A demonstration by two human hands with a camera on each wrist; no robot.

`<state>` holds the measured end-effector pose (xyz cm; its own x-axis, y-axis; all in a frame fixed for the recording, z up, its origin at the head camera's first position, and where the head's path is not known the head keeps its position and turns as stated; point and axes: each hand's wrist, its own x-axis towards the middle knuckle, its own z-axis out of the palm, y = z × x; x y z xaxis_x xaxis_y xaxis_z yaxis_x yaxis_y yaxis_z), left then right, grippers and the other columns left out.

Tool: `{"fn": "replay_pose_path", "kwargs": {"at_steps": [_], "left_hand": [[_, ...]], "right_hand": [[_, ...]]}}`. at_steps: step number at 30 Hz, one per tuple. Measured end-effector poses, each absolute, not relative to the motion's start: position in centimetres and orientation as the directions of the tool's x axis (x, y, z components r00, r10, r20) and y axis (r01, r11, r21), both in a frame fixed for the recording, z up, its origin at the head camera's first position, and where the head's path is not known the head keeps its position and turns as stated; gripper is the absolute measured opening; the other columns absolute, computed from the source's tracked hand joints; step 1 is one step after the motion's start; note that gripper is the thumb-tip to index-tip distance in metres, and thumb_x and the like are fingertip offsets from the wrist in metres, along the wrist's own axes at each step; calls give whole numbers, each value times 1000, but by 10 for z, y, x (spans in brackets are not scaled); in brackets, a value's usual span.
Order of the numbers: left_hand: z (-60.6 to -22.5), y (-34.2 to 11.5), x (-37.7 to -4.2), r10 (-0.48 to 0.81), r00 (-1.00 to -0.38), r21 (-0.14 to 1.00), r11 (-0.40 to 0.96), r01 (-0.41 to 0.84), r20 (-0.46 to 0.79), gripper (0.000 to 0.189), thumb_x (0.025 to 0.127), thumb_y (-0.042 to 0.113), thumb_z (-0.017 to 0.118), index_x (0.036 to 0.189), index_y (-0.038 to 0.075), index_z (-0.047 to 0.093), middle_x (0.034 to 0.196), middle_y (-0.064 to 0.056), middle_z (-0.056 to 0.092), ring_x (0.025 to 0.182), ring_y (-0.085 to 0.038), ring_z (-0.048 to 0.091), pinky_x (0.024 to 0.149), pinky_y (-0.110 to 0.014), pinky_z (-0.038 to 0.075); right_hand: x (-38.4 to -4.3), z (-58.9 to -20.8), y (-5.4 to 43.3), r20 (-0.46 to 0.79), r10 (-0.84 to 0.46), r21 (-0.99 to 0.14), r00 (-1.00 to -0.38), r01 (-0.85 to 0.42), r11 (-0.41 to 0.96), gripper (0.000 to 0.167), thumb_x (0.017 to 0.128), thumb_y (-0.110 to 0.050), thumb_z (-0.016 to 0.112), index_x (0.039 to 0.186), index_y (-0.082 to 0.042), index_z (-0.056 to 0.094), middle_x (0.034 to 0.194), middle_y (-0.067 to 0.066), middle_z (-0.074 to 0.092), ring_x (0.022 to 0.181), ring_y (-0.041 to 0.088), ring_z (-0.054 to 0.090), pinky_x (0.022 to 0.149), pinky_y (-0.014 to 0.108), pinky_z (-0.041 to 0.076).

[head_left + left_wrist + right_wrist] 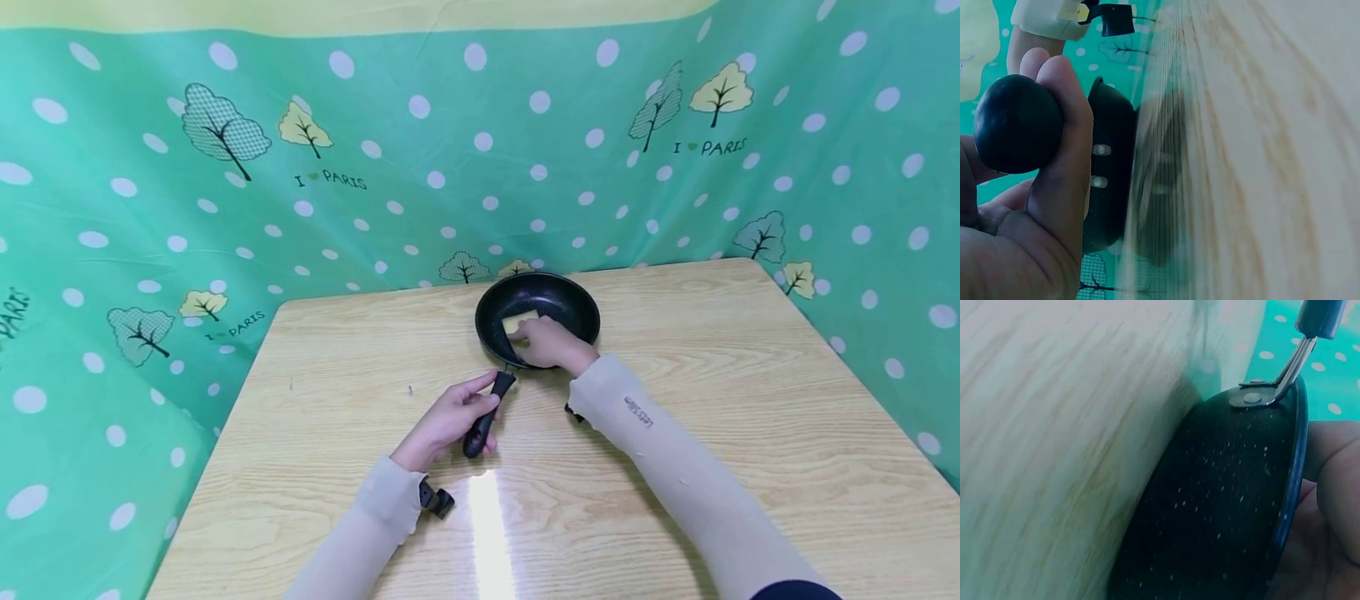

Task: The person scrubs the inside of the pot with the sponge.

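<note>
A black frying pan (558,302) sits on the wooden table near its far edge, its handle (483,423) angled back toward me. My left hand (446,417) grips that handle; the left wrist view shows the rounded handle end (1019,125) between thumb and fingers. Inside the pan, my right hand (551,343) holds a pale yellow sponge (517,320) against the inner surface. In the right wrist view the speckled pan wall (1216,494) hides the sponge and most of the right hand (1335,500).
The light wood table (337,433) spreads out on both sides of the pan. A green dotted cloth (405,150) with printed trees hangs behind and beside it. Small dark wrist cameras (437,498) sit at the sleeve cuffs.
</note>
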<state>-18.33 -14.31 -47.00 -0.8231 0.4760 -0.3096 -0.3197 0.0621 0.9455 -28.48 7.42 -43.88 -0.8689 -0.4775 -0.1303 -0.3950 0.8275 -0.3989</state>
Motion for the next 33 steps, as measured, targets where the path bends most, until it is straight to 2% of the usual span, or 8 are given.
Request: {"fn": "replay_pose_path", "kwargs": {"at_steps": [9,15,25,33], "left_hand": [[-468,-143,-182,464,-829,946,68,-318,-312,60,112,14,53,167,11,30,111,-24,62,57,-19,68,55,-32,61],[-469,-142,-183,462,-832,948,76,-309,-308,60,112,14,53,167,10,30,110,-23,62,57,-19,68,56,-32,62],[-469,-141,-182,454,-836,949,83,-304,-308,60,111,15,54,167,11,32,110,-22,62,57,-20,68,56,-33,62],[-471,-140,-182,453,-834,947,91,-309,-316,60,111,15,54,167,12,32,109,-22,62,58,-19,69,57,-33,63]], "right_hand": [[-294,-439,60,-165,-487,-442,-858,-377,814,44,102,-14,64,146,-10,63,159,20,47,150,43,38,125,51,33],[-305,-442,50,-144,-467,-433,-872,-369,823,46,100,-15,66,146,-12,64,157,20,50,149,44,40,125,52,32],[-313,-449,36,-112,-382,-389,-918,-313,867,45,104,-13,63,149,-11,60,159,22,47,143,39,49,119,48,43],[-325,-455,40,-124,-315,-365,-941,-252,896,47,108,-17,60,154,-12,56,167,21,36,146,39,45,118,49,44]]}}
